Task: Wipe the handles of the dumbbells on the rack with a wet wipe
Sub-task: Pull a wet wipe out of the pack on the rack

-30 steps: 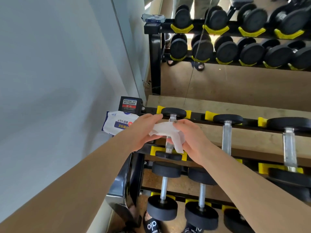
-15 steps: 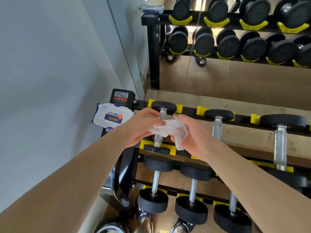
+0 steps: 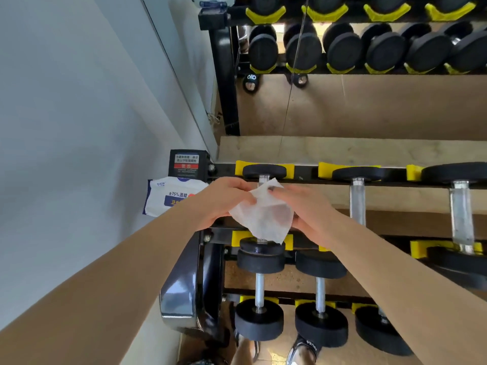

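Observation:
A white wet wipe (image 3: 263, 214) is spread between both hands above the leftmost dumbbell (image 3: 263, 172) on the rack's top tier. My left hand (image 3: 224, 202) pinches its left edge and my right hand (image 3: 305, 209) holds its right side. The wipe covers most of that dumbbell's metal handle; only a short bit shows at the top. Two more dumbbells (image 3: 357, 196) (image 3: 459, 206) with bare metal handles lie to the right on the same tier. Others (image 3: 259, 288) sit on the tier below.
A pack of wet wipes (image 3: 168, 197) rests on the rack's left end by a warning label (image 3: 185, 163). A grey wall is on the left. A mirror behind reflects the rack (image 3: 224, 83). My sandalled feet (image 3: 303, 349) stand on the floor below.
The wipe has been unfolded from a bunched wad into a flat sheet hanging between both hands. The view has shifted slightly downward.

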A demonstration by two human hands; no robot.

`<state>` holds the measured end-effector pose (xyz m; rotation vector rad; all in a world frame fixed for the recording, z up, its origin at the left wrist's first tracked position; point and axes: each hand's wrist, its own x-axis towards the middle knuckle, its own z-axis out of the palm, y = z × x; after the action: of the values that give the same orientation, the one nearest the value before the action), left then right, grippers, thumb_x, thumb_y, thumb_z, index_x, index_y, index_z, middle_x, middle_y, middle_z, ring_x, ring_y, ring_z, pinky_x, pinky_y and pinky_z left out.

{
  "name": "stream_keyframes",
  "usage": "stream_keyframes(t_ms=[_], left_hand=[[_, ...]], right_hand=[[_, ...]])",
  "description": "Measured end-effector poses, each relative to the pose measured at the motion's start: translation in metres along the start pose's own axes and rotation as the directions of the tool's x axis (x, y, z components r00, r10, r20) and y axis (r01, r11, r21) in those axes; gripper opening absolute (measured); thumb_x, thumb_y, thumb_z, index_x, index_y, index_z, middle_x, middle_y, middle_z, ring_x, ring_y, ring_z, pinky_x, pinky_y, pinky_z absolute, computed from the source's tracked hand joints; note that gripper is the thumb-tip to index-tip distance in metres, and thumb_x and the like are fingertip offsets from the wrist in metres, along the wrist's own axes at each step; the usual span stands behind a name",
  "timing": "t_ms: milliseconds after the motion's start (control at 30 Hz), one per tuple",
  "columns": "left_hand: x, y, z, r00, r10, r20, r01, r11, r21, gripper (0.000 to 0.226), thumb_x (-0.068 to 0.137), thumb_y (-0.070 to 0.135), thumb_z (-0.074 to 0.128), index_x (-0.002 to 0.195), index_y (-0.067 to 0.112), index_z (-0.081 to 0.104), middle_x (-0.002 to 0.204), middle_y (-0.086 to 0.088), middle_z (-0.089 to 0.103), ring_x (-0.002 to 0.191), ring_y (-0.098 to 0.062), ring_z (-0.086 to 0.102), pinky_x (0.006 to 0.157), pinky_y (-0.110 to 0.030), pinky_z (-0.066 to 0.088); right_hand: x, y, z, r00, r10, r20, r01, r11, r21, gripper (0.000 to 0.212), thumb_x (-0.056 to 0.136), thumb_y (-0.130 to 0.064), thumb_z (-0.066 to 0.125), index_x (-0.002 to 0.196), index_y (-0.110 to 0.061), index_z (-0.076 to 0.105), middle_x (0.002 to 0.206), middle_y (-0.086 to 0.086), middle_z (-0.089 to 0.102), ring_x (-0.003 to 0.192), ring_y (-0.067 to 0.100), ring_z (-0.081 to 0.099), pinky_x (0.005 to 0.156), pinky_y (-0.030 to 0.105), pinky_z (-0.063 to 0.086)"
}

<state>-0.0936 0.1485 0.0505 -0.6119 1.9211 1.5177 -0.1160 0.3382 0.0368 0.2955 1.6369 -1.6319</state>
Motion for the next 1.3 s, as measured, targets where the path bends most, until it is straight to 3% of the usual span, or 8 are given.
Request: stream_keyframes(t_ms=[133,233,333,433,533,733,1100,1300], left_hand=[[0.004,0.005,-0.008,1.000,0.006,-0.001,-0.006,1.000,0.011,0.002,0.098,0.013,0.062,0.098,0.012,0.064,0.100,-0.009,0.065,0.091,-0.022,0.061,0.083,-0.034,0.054],[0.007,0.004,-0.012,1.000,0.026,0.007,-0.026,1.000,-0.003,0.014,0.104,0.022,0.055,0.098,0.012,0.064,0.099,-0.008,0.062,0.090,-0.021,0.059,0.083,-0.033,0.054],[0.008,0.004,-0.016,0.999,0.042,-0.034,-0.043,0.999,-0.012,0.020,0.107,0.026,0.049,0.100,0.015,0.065,0.097,-0.005,0.062,0.091,-0.019,0.060,0.086,-0.034,0.055],[0.005,0.006,-0.019,0.997,0.054,-0.054,-0.056,0.998,-0.025,0.021,0.108,0.029,0.046,0.099,0.017,0.061,0.098,-0.005,0.060,0.092,-0.020,0.059,0.087,-0.037,0.056],[0.001,0.008,-0.022,0.996,0.043,-0.073,-0.048,0.997,-0.065,0.025,0.109,0.029,0.045,0.113,0.011,0.062,0.108,-0.007,0.062,0.098,-0.020,0.060,0.090,-0.039,0.057],[-0.005,0.010,-0.026,0.995,-0.042,-0.088,0.000,0.901,-0.433,0.019,0.108,0.021,0.048,0.098,0.021,0.064,0.088,-0.001,0.069,0.086,-0.017,0.065,0.093,-0.041,0.052],[-0.005,0.002,-0.026,0.993,-0.090,-0.078,0.042,0.878,-0.477,0.031,0.106,0.022,0.046,0.133,0.012,0.059,0.131,-0.016,0.066,0.106,-0.025,0.066,0.086,-0.041,0.056],[-0.007,0.000,-0.028,0.991,-0.087,-0.104,0.006,0.796,-0.605,0.035,0.104,0.021,0.046,0.136,0.012,0.057,0.134,-0.015,0.065,0.099,-0.023,0.067,0.066,-0.034,0.059]], right_hand=[[0.008,-0.002,0.009,0.991,-0.024,-0.131,0.014,0.997,-0.079,0.015,0.092,-0.029,0.066,0.101,-0.018,0.073,0.101,0.005,0.074,0.097,0.022,0.069,0.088,0.040,0.056],[0.015,-0.007,0.015,0.977,-0.038,-0.210,0.016,0.994,-0.107,0.034,0.091,-0.036,0.064,0.099,-0.003,0.068,0.101,0.018,0.067,0.097,0.031,0.063,0.090,0.045,0.053],[0.015,-0.010,0.017,0.992,-0.001,-0.123,0.003,1.000,0.013,0.034,0.093,-0.034,0.065,0.112,-0.006,0.063,0.109,0.017,0.066,0.105,0.031,0.064,0.088,0.043,0.055],[0.012,-0.010,0.016,0.998,0.033,0.057,-0.038,0.995,0.093,0.040,0.085,-0.010,0.074,0.121,-0.014,0.057,0.116,0.009,0.067,0.105,0.028,0.068,0.088,0.044,0.058],[0.011,-0.009,0.017,0.997,0.039,0.063,-0.049,0.985,0.165,0.047,0.084,0.003,0.069,0.126,-0.012,0.054,0.120,0.011,0.065,0.106,0.029,0.067,0.088,0.044,0.058],[0.006,-0.001,0.013,0.996,0.069,0.063,-0.087,0.936,0.342,0.033,0.096,0.000,0.053,0.127,-0.009,0.059,0.117,0.012,0.071,0.106,0.028,0.069,0.086,0.038,0.058],[0.004,0.009,0.016,0.990,0.082,-0.113,-0.019,0.881,0.473,0.040,0.091,0.002,0.043,0.125,-0.004,0.060,0.119,0.015,0.069,0.109,0.029,0.068,0.091,0.040,0.056],[0.001,0.013,0.018,0.963,0.194,-0.186,-0.029,0.765,0.643,0.037,0.091,0.005,0.039,0.122,-0.002,0.058,0.115,0.017,0.071,0.105,0.032,0.068,0.084,0.041,0.057]])
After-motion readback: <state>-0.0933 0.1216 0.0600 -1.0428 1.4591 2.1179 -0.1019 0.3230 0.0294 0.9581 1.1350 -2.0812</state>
